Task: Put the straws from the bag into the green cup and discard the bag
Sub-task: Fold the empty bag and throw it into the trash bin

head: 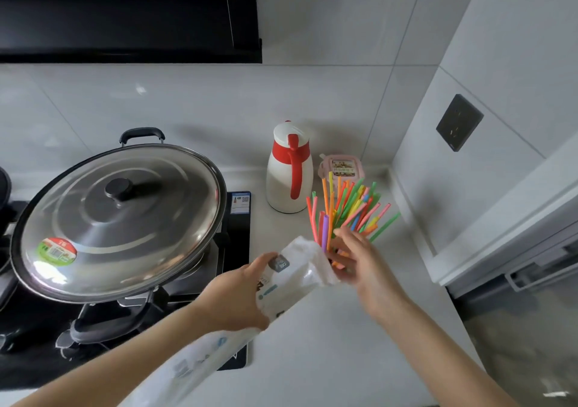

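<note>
A bunch of colourful straws (347, 209) fans upward over the white counter, to the right of the stove. My right hand (359, 259) grips their lower ends, which sit at the mouth of a clear and white plastic bag (300, 269). My left hand (237, 294) holds that bag around its middle, and the rest of the bag trails down under my left forearm. No green cup is visible; the hand, the straws and the bag hide the counter beneath them.
A large wok with a steel lid (119, 218) sits on the black gas stove (237, 250) at left. A white and red thermos jug (289, 172) and a pink lidded box (342, 167) stand behind the straws. The tiled right wall carries a dark socket (459, 122).
</note>
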Motion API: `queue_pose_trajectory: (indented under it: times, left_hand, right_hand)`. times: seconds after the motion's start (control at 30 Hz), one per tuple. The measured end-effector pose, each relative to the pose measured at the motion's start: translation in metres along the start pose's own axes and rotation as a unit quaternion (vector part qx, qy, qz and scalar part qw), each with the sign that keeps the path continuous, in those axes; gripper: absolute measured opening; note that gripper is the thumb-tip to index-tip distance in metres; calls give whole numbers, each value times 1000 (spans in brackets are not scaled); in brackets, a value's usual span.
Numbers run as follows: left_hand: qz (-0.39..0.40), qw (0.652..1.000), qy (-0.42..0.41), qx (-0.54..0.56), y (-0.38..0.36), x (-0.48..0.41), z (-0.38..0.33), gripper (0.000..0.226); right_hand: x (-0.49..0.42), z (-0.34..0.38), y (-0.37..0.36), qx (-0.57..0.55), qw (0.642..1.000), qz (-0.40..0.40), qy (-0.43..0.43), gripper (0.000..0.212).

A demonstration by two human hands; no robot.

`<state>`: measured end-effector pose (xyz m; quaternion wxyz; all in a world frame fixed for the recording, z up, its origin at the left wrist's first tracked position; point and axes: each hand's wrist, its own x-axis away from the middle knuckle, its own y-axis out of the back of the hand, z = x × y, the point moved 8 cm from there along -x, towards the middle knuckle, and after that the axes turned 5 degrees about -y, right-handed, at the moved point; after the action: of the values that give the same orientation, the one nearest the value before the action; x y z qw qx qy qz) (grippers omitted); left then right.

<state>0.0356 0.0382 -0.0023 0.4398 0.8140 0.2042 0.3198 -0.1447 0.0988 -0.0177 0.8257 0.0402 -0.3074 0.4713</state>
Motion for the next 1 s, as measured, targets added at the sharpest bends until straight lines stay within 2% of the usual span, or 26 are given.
queue_pose_trajectory:
  times: [0.13, 0.27, 0.37, 0.43, 0.57, 0.7, 0.77, 0.83, 0.93, 1.0]
  left_hand:
    - [184, 980, 71, 22, -14, 14, 26, 97]
    - [263, 952, 85, -134, -4, 12, 32, 97]
    - [302, 912, 69, -268, -1, 3, 20, 95]
    - [314, 872, 50, -371, -1, -2, 8, 89]
    - [270, 788, -26, -552, -4, -18, -16, 73]
    - [213, 752, -122, -612, -3, -31, -39, 71]
    - [199, 751, -140, -613, -1, -31, -41, 75]
    - [177, 767, -142, -601, 2, -28, -37, 81]
    - [162, 821, -124, -533, 0, -21, -29, 83]
    - [138, 854, -116, -487, -3, -18, -27, 83]
  right_hand:
    - [-9, -75, -3, -39, 985, 17, -165, 36]
    - [-10, -136, -33, -82, 931, 131, -331, 47]
    - [-11, -160, -57, -157, 892, 183, -381, 51]
    - [-12, -168, -66, -174, 881, 193, -395, 54]
    - [-15, -173, -72, -168, 880, 209, -391, 48]
    - [-19, -172, -71, -189, 876, 225, -383, 44]
    - [-22, -164, -68, -189, 882, 224, -370, 43]
    - [-22, -156, -62, -157, 893, 220, -360, 37]
    - [-24, -151, -42, -147, 909, 174, -348, 18]
    - [-26, -146, -22, -164, 919, 138, -331, 23]
